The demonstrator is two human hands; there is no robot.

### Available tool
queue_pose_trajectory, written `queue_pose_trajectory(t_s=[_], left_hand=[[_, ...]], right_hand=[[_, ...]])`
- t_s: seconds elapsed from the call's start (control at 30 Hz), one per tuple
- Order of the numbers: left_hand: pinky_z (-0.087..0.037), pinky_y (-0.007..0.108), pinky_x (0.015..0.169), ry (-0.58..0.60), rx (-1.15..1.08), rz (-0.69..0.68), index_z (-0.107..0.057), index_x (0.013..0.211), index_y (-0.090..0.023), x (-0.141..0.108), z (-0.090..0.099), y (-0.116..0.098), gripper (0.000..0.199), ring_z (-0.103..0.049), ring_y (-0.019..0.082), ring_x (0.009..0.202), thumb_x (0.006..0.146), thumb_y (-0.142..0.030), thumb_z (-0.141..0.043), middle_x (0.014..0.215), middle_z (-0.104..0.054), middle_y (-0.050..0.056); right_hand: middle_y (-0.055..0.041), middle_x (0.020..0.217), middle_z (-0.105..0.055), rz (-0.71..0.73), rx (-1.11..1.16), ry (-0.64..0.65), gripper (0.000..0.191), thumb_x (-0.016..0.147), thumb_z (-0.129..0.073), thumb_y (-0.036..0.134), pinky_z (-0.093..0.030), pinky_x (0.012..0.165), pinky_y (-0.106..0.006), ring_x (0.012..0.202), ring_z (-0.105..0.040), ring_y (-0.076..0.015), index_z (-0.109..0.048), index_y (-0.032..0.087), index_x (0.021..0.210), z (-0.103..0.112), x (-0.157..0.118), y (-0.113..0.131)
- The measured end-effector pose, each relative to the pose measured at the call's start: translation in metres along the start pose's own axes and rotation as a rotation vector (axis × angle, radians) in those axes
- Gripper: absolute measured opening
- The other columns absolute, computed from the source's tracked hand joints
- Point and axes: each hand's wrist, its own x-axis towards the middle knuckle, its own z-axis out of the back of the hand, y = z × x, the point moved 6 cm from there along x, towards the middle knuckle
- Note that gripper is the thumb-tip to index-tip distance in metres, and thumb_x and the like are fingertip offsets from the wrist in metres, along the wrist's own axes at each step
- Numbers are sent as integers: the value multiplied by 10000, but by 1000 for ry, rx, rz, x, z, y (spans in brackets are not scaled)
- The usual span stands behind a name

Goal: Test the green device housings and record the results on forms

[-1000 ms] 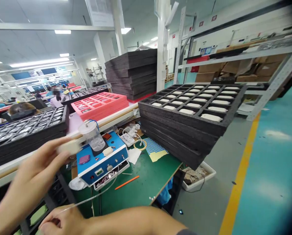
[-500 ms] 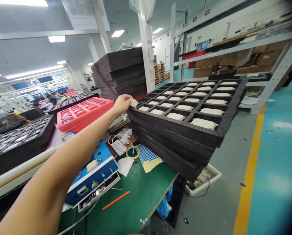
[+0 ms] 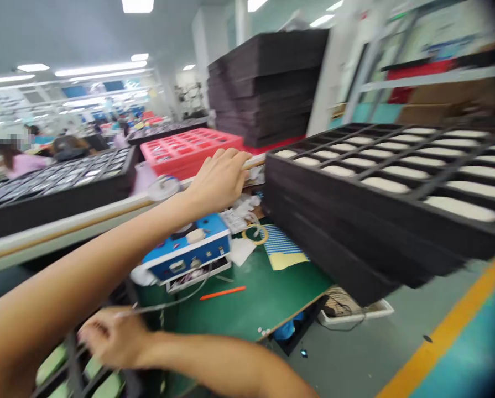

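Note:
My left hand [image 3: 221,179] is raised beside the near left corner of a black foam tray [image 3: 338,185], its fingers loosely bent and nothing visible in them. White oval pieces [image 3: 384,184] lie in the tray's compartments, one of them in the corner slot. At the lower left, my right hand [image 3: 116,336] is over a dark divided tray [image 3: 76,365] holding pale green pieces [image 3: 108,385]. Its fingers are curled but smeared by motion, and anything between them cannot be made out. A thin grey cable [image 3: 176,301] runs near this hand.
On the green table [image 3: 239,315] are a blue box [image 3: 189,254] with a white piece on top, an orange stick [image 3: 222,293] and a yellow ring [image 3: 245,235]. Behind are a red tray [image 3: 193,152], stacked black foam [image 3: 267,88] and people. A white bin [image 3: 355,315] is below right.
The view has turned left. My left hand has let go of the white piece and left the tray's corner, where a piece now lies. My right hand has come into view at the lower left.

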Motion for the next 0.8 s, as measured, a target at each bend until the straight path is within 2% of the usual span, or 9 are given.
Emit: queue_pose_trajectory(t_s=[0.1,0.13,0.23,0.37,0.47,0.5,0.57,0.67,0.8], left_hand=[[-424,457,1077,-6,-5,84,-654,1246,-200,-152,47,5,319,-567,280,1228,972,-237,-496,1282,-657,112],[-441,424,1052,-18,3,155,-661,1222,-207,-203,55,6,298,-587,259,1200,977,-239,-496,1263,-671,104],[-467,373,1012,-84,75,476,-669,1187,-184,-349,66,18,267,-620,220,1163,986,-234,-501,1215,-704,103],[-457,416,1037,-69,289,1013,-718,1134,-163,-528,83,76,272,-617,260,1185,949,-257,-542,1230,-716,110],[-447,415,1060,-9,363,1375,-742,1133,-98,-631,107,138,336,-630,281,1149,924,-231,-514,1199,-727,152],[-440,406,1069,24,378,1436,-742,1156,-91,-652,112,158,357,-624,280,1159,915,-207,-504,1215,-723,154],[-425,378,1084,78,384,1423,-741,1189,-104,-673,117,194,385,-608,265,1185,911,-180,-487,1255,-715,132],[-415,340,1086,215,352,1320,-741,1219,-158,-670,104,232,399,-588,243,1233,916,-176,-481,1306,-700,95],[-468,310,968,444,273,1343,-735,1236,-230,-662,81,262,397,-662,242,1114,863,-222,-599,1252,-730,83]], right_hand=[[-42,871,-757,5,118,-27,253,935,-499,256,-533,839,-255,855,-670,-156,-711,178,820,1,-29,3],[-52,865,-757,6,174,-7,252,927,-508,280,-544,838,-276,866,-673,-172,-716,172,836,2,-36,0],[-76,897,-756,-46,250,-83,292,932,-538,378,-570,758,-298,793,-698,-172,-719,149,934,9,-44,-22],[-89,872,-750,-178,259,-100,346,889,-647,479,-609,691,-299,744,-735,-178,-718,143,926,15,-55,-47],[-98,907,-757,-175,185,-123,353,884,-665,493,-622,678,-292,742,-744,-177,-733,148,916,24,-64,-48],[-98,911,-758,-170,160,-130,353,884,-668,495,-625,675,-288,737,-744,-174,-737,150,911,25,-66,-47],[-99,911,-760,-166,131,-143,354,879,-676,499,-629,669,-280,726,-743,-167,-741,151,900,28,-67,-48],[-96,910,-762,-177,113,-153,355,873,-688,503,-627,660,-253,717,-740,-154,-741,152,897,30,-67,-51],[-92,905,-764,-181,98,-163,341,872,-699,491,-625,663,-231,712,-742,-144,-737,154,902,34,-67,-53]])
